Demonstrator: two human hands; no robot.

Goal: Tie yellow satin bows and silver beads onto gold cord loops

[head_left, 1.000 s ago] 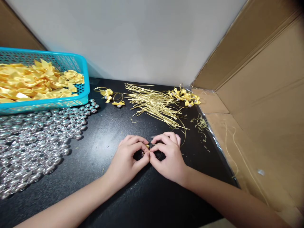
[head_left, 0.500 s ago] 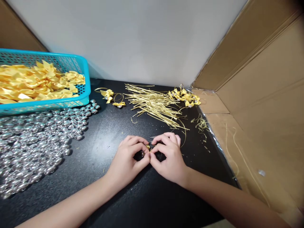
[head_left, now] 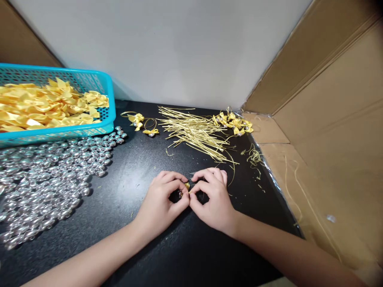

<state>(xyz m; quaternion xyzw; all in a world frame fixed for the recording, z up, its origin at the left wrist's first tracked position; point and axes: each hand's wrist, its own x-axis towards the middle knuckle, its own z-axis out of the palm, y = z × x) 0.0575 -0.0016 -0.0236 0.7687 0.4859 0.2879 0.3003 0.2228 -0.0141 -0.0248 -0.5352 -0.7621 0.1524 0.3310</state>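
My left hand [head_left: 166, 195] and my right hand [head_left: 214, 199] meet fingertip to fingertip low over the black table. Thumb and forefinger are pinched on each. Between them, mostly covered by the fingers, is a small yellow ribbon bow [head_left: 187, 185] with a shiny bead [head_left: 180, 194] by my left fingers. My left hand grips this bow piece; my right pinches what looks like its thin gold cord, though the tips hide most of it. A grey pointed blade [head_left: 192, 173] shows beside my right forefinger; its other end is hidden.
Several silver beads [head_left: 60, 179] spread at left, before a turquoise basket [head_left: 111, 103] of yellow bows. Gold cords [head_left: 194, 131] lie behind my hands, between finished looped bows [head_left: 150, 132] and a beaded bow pile [head_left: 233, 121]. Thread scraps [head_left: 254, 155] and cardboard [head_left: 335, 119] are at right.
My hands keep the same pinch, fingertips together, with barely any movement. The whole view has shifted very slightly; the things on the table lie as before.
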